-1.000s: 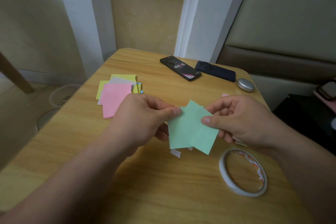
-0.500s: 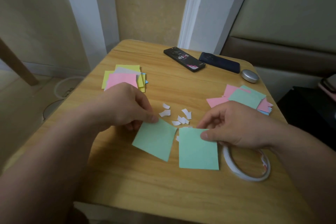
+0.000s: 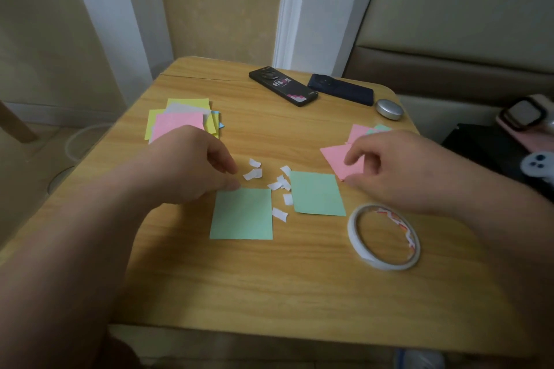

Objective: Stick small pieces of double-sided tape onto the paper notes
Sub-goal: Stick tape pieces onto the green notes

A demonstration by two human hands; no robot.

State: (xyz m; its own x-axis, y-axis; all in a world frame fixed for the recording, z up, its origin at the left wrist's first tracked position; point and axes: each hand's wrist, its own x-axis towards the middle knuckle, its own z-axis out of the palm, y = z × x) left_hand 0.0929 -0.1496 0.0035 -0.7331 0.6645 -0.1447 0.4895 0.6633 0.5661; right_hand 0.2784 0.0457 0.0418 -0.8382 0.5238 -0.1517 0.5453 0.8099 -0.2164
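Two green paper notes lie flat on the wooden table, one on the left (image 3: 241, 214) and one on the right (image 3: 316, 193). Several small white tape pieces (image 3: 253, 174) are scattered between and above them. My left hand (image 3: 195, 168) hovers at the left note's top-left corner, its thumb tip touching that corner and its fingers slightly apart, holding nothing. My right hand (image 3: 398, 171) is over the pink notes (image 3: 337, 159) of the right-hand pile, with curled fingertips resting on them. The tape roll (image 3: 383, 237) lies below my right hand.
A pile of pink, yellow and blue notes (image 3: 180, 120) sits at the table's left. At the far edge lie a black remote (image 3: 283, 85), a dark phone (image 3: 341, 88) and a small silver disc (image 3: 389, 109). The table's right edge drops off beside my right wrist.
Both hands let go of the green notes, which now lie flat. My left hand drew back up and left. My right hand moved up and right onto the pink pile.
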